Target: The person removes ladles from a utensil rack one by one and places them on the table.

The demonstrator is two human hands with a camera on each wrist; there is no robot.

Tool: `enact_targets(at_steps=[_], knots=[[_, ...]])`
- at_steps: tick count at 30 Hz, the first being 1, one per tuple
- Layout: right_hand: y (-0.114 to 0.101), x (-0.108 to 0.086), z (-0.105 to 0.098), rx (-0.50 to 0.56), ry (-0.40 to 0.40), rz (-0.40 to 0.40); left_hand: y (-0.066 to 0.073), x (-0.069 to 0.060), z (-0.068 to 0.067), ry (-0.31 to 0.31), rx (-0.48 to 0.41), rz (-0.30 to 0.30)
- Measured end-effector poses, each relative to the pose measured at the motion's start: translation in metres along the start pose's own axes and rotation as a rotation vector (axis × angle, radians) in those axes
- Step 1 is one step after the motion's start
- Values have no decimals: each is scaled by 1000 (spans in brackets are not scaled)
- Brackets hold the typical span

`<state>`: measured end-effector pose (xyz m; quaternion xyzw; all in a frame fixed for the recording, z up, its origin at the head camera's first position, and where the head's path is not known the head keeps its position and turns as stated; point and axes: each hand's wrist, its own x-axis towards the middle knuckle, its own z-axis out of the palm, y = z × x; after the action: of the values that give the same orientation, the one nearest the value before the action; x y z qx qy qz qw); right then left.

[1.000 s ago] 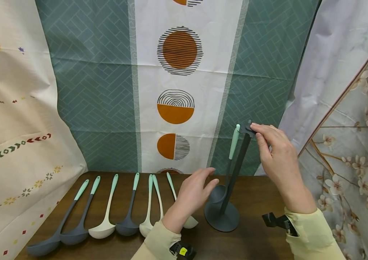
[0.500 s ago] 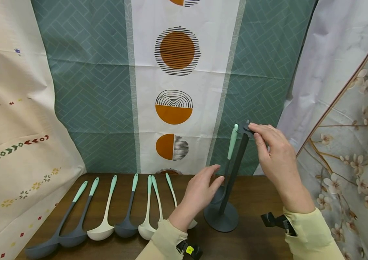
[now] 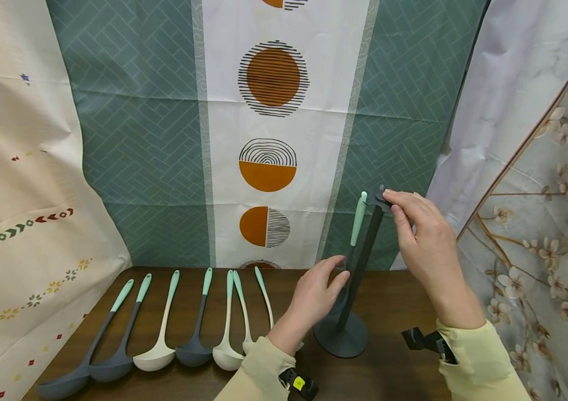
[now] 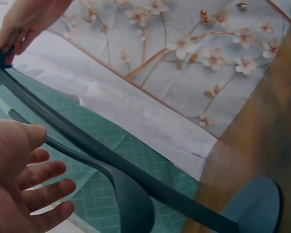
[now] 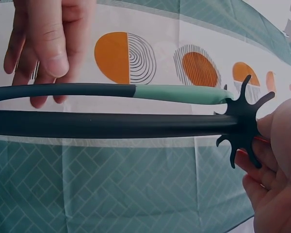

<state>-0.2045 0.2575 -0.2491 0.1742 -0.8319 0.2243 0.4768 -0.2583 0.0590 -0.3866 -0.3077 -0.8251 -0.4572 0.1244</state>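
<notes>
A dark grey utensil stand (image 3: 362,264), with a round base and a crown of hooks (image 5: 243,116), rises from the table at the right. One ladle (image 3: 358,223) with a mint-green handle end and dark grey bowl hangs from a hook on its left side. My right hand (image 3: 429,236) holds the crown at its edge, thumb and fingers on the hooks (image 5: 252,158). Beside the hanging ladle is my left hand (image 3: 311,295), fingers spread and apart from each other, gripping nothing. In the head view that hand partly covers the ladle's bowl (image 4: 133,204).
Several ladles lie in a row on the brown table (image 3: 389,334), left of the stand, some dark grey (image 3: 195,351) and some cream (image 3: 155,356), all with mint handle ends. My left forearm overlaps the rightmost ones. Patterned cloths (image 3: 138,139) hang behind and at both sides.
My left hand has moved right, toward the hanging ladle and the stand's pole. My right hand keeps its hold on the stand's top. The view has shifted slightly.
</notes>
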Motion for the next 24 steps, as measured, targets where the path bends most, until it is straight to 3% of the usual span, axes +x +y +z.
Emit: enact_targets(at_steps=[24], knots=[[1,-1,0,1,5,-2,-6,1,20,32,27,1]])
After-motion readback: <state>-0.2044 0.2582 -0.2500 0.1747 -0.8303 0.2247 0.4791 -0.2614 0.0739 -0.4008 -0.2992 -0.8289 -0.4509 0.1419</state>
